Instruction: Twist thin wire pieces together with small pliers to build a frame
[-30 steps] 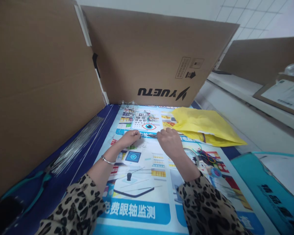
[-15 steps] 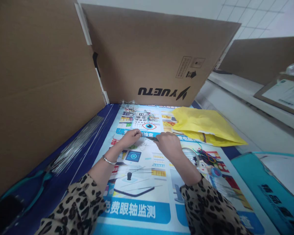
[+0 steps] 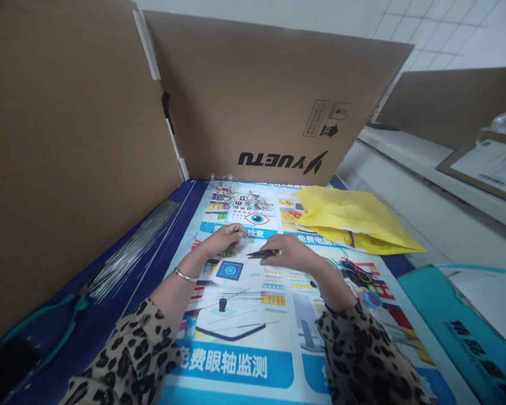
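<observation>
Over the printed poster (image 3: pixel 240 309), my right hand (image 3: pixel 290 251) is closed round a pair of pliers (image 3: pixel 261 255), whose dark, pointed jaws face left. My left hand (image 3: pixel 227 238) is pinched just left of the jaw tips, with a gap between them. A thin piece, perhaps wire, seems to be at its fingertips, too fine to make out. Below my hands, several thin straight wires (image 3: pixel 244 326) lie on the poster. Behind my left hand, a tangle of fine wire bits (image 3: pixel 253 198) rests near the cardboard.
Cardboard panels (image 3: pixel 270 101) stand at the back and left. A yellow bag (image 3: pixel 354 216) lies at the right, near coloured cords (image 3: pixel 358 273) and a teal package (image 3: pixel 459 326). On the left are a bundle of wires (image 3: pixel 130 253) and teal-handled pliers (image 3: pixel 73 315).
My right hand has turned and drawn slightly down and right, so the pliers' jaws now show apart from my left hand. My left hand has hardly moved.
</observation>
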### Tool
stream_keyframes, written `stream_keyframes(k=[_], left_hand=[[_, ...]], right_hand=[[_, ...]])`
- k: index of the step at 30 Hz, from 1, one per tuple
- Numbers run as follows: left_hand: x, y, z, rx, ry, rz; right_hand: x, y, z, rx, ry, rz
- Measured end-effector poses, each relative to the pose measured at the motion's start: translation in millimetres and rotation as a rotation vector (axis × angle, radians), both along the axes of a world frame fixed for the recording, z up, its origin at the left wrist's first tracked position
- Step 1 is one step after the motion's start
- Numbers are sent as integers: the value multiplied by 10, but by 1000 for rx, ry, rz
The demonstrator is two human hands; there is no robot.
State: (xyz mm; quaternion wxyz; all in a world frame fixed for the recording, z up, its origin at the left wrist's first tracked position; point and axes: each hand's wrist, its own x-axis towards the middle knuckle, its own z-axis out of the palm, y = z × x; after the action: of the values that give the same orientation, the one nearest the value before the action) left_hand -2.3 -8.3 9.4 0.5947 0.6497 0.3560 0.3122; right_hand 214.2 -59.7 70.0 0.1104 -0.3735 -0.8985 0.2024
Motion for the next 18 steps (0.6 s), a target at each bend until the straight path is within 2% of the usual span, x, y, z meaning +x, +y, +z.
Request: stream_keyframes(k=[2,4,6,10,13,18], left_hand=[[-3,2,-5,2,-12,-20],[0,3,-18,8,-23,-28],[6,2,-32,8,-27,-27],[19,-5,-39,37,12,-17],[31,-12,-17,62,50,-22],[46,-28,50,125,156,-14]], right_hand=[[55,20,25,-13,42,7],[53,31,20,168,10,-156],[-5,24,-10,386,-138,-312],[-180,-42,-87,658,-367,-377],[-259,-87,-144,743,-419,-382],[-271,-84,-237,782,-429,-410]])
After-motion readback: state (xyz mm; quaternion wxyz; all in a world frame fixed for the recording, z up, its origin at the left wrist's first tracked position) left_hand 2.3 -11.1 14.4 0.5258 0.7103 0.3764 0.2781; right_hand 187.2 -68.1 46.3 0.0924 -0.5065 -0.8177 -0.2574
